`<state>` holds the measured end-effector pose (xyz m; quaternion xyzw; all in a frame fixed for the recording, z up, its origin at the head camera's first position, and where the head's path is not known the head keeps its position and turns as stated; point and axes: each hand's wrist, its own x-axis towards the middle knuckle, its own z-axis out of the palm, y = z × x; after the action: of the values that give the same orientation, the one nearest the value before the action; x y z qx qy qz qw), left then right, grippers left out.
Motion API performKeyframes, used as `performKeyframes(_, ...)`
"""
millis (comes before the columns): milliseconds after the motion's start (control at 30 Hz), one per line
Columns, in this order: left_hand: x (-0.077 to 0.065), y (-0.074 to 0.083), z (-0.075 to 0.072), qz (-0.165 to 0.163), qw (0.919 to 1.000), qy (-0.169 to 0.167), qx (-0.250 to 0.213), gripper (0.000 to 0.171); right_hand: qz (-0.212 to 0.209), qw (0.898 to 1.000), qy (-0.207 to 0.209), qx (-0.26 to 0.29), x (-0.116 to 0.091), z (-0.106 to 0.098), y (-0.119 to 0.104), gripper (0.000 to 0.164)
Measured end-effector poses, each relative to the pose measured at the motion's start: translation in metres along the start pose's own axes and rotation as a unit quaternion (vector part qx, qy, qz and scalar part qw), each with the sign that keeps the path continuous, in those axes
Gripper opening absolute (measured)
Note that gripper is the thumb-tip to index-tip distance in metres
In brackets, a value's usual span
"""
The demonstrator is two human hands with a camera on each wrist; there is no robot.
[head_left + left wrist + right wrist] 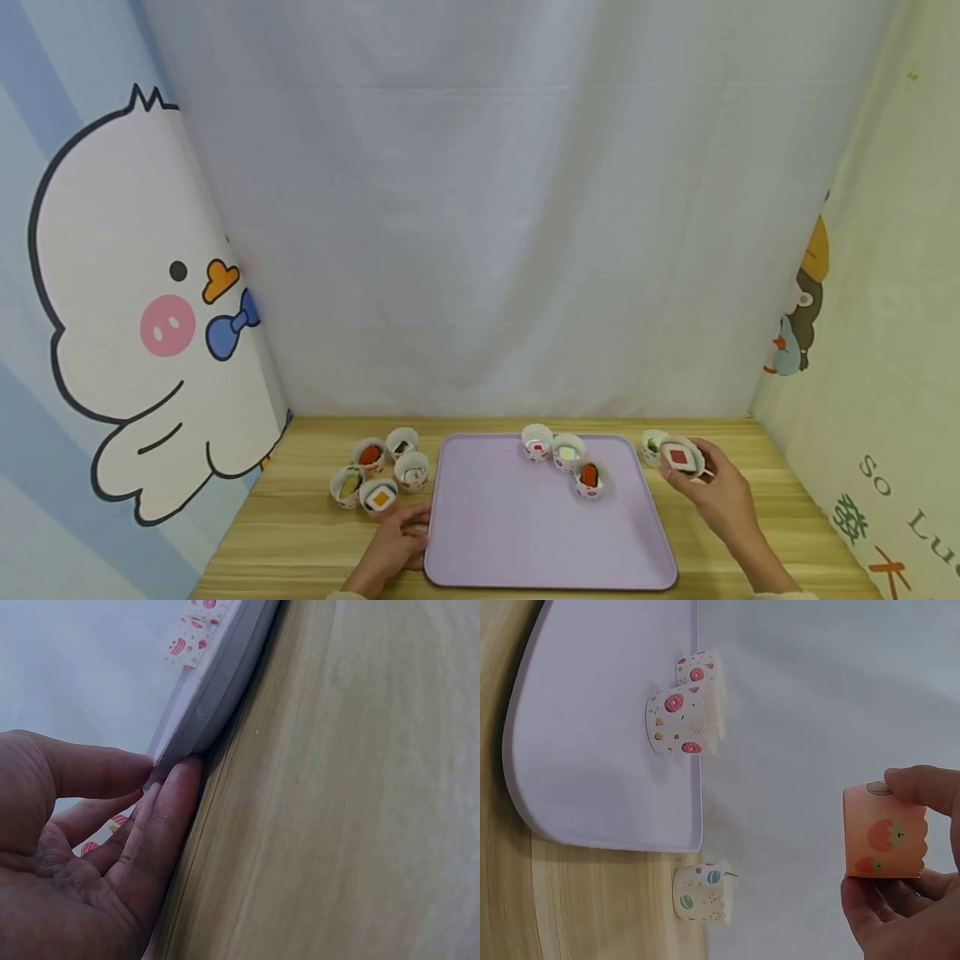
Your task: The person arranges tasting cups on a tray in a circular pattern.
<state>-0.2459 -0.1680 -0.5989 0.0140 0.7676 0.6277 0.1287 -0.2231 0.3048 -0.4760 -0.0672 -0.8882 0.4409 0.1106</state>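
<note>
curtain (495, 250) backs the tray (532, 525); five cups (378, 493) cluster left.

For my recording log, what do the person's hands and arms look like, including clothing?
The left hand and right hand show no gloves or rings. A pale left sleeve and a pale right sleeve barely enter the head view's bottom edge; their pattern cannot be told.

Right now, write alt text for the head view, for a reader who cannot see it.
A person's right hand holds a cup above the table, just right of a lilac tray, while the left hand pinches the tray's left edge. Three cups stand on the tray, five on the table to its left and one to its right.
</note>
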Motion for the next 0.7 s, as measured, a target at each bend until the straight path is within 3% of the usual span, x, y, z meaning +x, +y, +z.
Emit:
performKeyframes(400, -0.003, 0.002, 0.000, 0.002, 0.9999, -0.006, -0.008, 0.058, -0.025, 0.999, -0.008, 0.033, -0.011, 0.025, -0.011, 0.070)
performKeyframes(700, 0.001, -0.002, -0.001, -0.005, 0.9999, -0.008, -0.009, 0.058, -0.025, 0.999, -0.034, 0.023, -0.021, 0.064, -0.008, 0.069)
